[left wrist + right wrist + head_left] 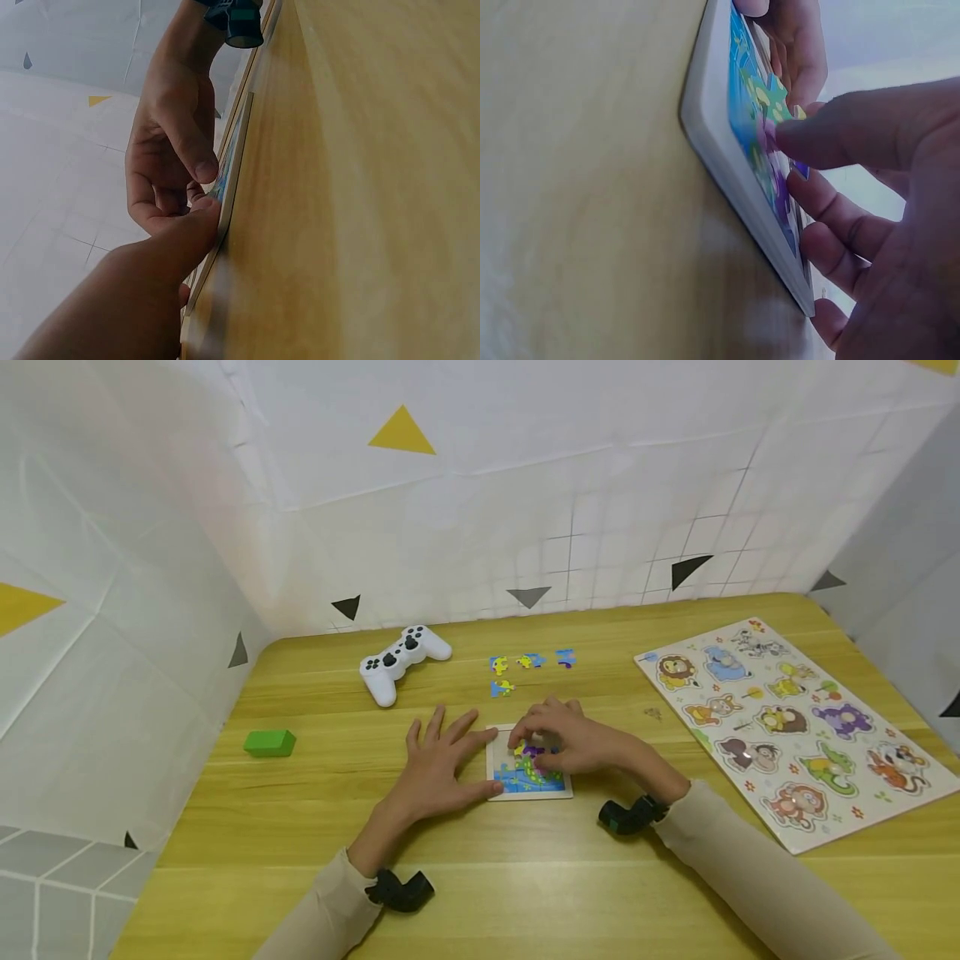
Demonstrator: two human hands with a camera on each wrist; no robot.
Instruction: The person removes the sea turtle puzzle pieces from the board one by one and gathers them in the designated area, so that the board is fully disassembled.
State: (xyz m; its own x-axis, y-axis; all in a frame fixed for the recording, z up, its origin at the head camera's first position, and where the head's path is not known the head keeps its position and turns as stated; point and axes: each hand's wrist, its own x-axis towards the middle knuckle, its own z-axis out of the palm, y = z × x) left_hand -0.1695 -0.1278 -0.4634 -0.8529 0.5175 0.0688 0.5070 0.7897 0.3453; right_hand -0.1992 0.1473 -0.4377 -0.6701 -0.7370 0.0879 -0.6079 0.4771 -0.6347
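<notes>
A small jigsaw puzzle (525,783) in a pale wooden frame lies on the table, its lower part covered by blue, green and purple pieces. My left hand (442,774) is spread at the puzzle's left side, thumb on the lower left corner and index fingertip at the upper left. Over the board's upper right, my right hand (573,739) bends its fingers down. In the right wrist view its thumb and index finger pinch a puzzle piece (801,168) with purple and yellow on it, close over the board; the fingers partly hide this piece.
Several loose puzzle pieces (500,688) lie beyond the board. A white game controller (401,662) sits at the back left, and a green block (270,743) farther left. On the right lies a large animal puzzle board (780,718). White printed sheets (465,527) hang behind the table.
</notes>
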